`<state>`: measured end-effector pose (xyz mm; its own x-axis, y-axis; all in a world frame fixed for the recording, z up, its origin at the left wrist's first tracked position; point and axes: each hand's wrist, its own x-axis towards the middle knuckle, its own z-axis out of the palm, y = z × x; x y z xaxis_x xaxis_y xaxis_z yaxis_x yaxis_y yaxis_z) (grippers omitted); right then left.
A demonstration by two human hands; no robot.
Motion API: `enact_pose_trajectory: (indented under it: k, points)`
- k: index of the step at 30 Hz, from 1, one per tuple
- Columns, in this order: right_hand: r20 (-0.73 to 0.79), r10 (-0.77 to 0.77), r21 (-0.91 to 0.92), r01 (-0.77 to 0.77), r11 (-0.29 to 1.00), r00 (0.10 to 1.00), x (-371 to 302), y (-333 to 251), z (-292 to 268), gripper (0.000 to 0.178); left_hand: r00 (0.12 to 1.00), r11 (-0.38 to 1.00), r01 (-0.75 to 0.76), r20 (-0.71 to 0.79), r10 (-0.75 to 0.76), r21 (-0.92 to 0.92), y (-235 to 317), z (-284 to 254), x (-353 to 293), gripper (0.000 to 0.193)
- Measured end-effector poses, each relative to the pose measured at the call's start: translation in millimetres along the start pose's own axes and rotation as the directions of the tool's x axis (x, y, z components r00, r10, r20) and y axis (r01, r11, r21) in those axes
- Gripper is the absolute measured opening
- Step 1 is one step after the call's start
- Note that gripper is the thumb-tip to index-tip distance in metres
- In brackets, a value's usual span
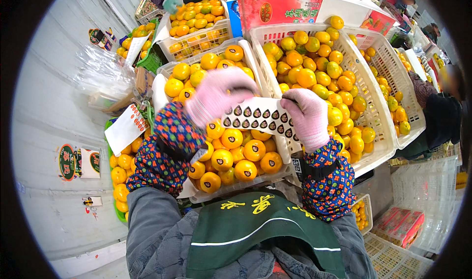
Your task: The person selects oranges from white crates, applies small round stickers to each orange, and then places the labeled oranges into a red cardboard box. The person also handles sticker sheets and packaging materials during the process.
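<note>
A white sheet of dark drop-shaped stickers [262, 116] is pinched at its right end by my right hand [309, 117], in a pale pink glove. At the sheet's left end is my left hand [219, 96], gloved alike and blurred by motion. Its fingers bend toward the sheet, but whether they grip anything is unclear. Beneath both hands lies a crate [285, 157] of orange citrus fruits [232, 138]. Many of these fruits carry a dark sticker on top. The hands and sheet hide the crate's middle.
A large white crate [381, 140] heaped with yellow-green citrus stands to the right, with another crate [418, 117] beyond. On the left a green basket [109, 126] of fruit bears a paper sheet [127, 130] with orange marks. Co-workers' gloved hands [171, 4] work at the far side.
</note>
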<state>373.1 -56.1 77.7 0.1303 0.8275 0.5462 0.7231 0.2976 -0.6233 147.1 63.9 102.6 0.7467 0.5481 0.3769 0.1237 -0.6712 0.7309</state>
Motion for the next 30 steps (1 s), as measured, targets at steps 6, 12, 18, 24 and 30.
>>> enact_pose_trajectory:
  k: [6,12,18,24,30]
  points:
    - [0.001,-0.014,-0.059,0.014,0.998,1.000,1,-4,-2,0.009,0.751,0.758,0.619,-0.130,-0.648,-0.205,-146,-100,25,0.023]
    - [0.039,0.010,-0.064,-0.007,0.998,0.999,2,-4,-3,0.010,0.681,0.672,0.732,-0.159,-0.715,0.113,-231,-112,50,0.025]
    - [0.038,0.030,-0.051,-0.028,0.998,0.999,4,-9,-6,0.010,0.689,0.314,0.661,-0.387,-0.612,0.681,-219,-99,74,0.064]
    - [0.026,0.012,-0.054,-0.010,0.999,1.000,4,-11,-8,0.011,0.725,0.726,0.683,0.048,-0.688,0.085,-194,-110,29,0.051]
    - [0.053,-0.008,-0.035,0.010,0.999,0.999,4,-16,-6,0.011,0.725,0.530,0.632,-0.189,-0.663,0.566,-191,-83,10,0.063]
